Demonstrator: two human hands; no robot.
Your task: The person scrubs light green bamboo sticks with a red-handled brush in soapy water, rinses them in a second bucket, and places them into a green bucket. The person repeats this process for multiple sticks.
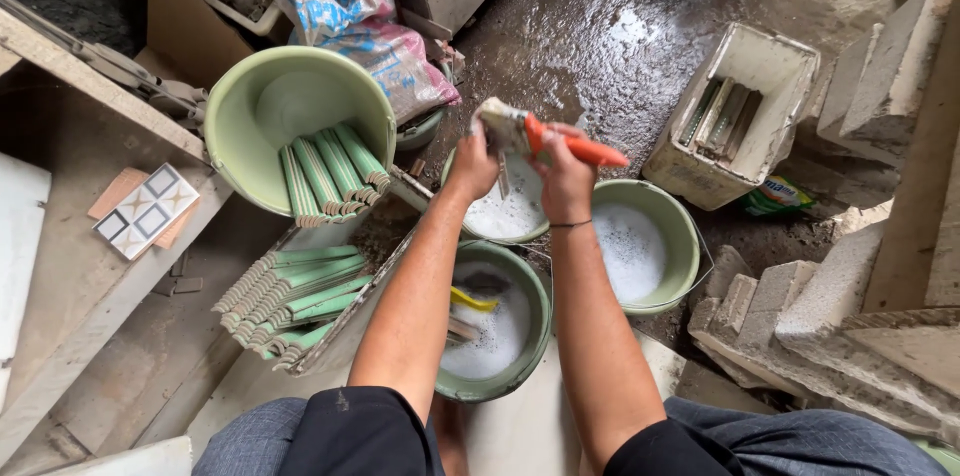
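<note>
Seen from the head camera, the left hand (473,168) has its grip closed on a wet pale tile piece (500,126), and the right hand (563,181) clamps an orange-handled brush (580,149) against it. Directly below the grip sit three green buckets of soapy water (632,251). Left of it, a larger green bucket (300,126) and a tray (345,331) hold stacked green tiles (285,291); right of it stands a white box (735,116).

Tile piece (497,123): narrow moulded strip, pale and wet with foam, held in the left hand (473,168) above the soapy buckets, tilted, upper end toward the wet floor
Brush (578,148): orange handle, held in the right hand (564,181), head pressed against the tile piece, handle pointing right and slightly downward
Left hand: grip closed on the lower end of the tile piece
Right hand: grip closed on the brush handle, thin dark band on the wrist
</note>
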